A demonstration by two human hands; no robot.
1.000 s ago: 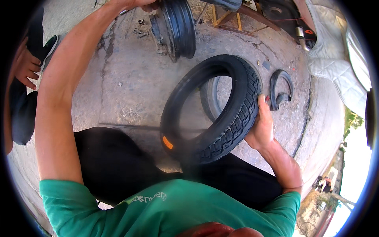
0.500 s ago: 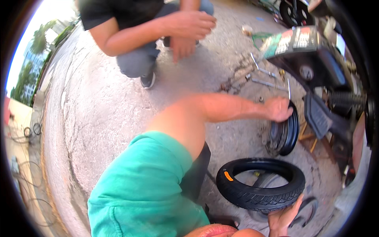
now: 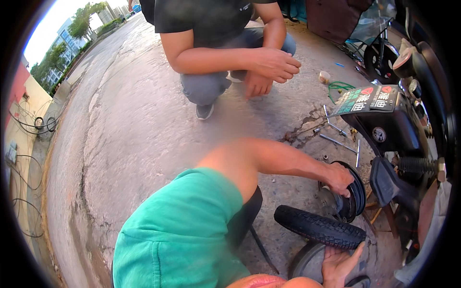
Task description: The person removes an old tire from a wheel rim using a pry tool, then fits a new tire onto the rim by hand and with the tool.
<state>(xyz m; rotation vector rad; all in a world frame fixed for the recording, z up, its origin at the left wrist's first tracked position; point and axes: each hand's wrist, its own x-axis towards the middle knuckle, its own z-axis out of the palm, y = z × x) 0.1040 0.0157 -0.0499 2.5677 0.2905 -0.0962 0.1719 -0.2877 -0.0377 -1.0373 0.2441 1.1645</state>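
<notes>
My left hand (image 3: 340,180) reaches across to a black wheel rim with a hub (image 3: 357,192) on the pavement, its fingers curled at the rim's inner edge. Low at the right, my right hand (image 3: 338,264) grips a black tyre (image 3: 314,228) from beneath, thumb along its tread. The tyre tilts nearly edge-on beside the rim. Under it lies a grey ring-shaped piece (image 3: 302,264), partly hidden.
A co-worker in a black shirt (image 3: 211,33) squats opposite, hands together. A dark scooter (image 3: 394,125) stands at the right. Wrenches (image 3: 338,141), a small tub (image 3: 323,77) and a green hose (image 3: 338,85) lie near it. Cables (image 3: 41,124) hang along the left wall.
The view has swung toward the co-worker. My left hand has lowered into the rim, which now leans further over. The tyre has tipped from showing its opening to nearly edge-on.
</notes>
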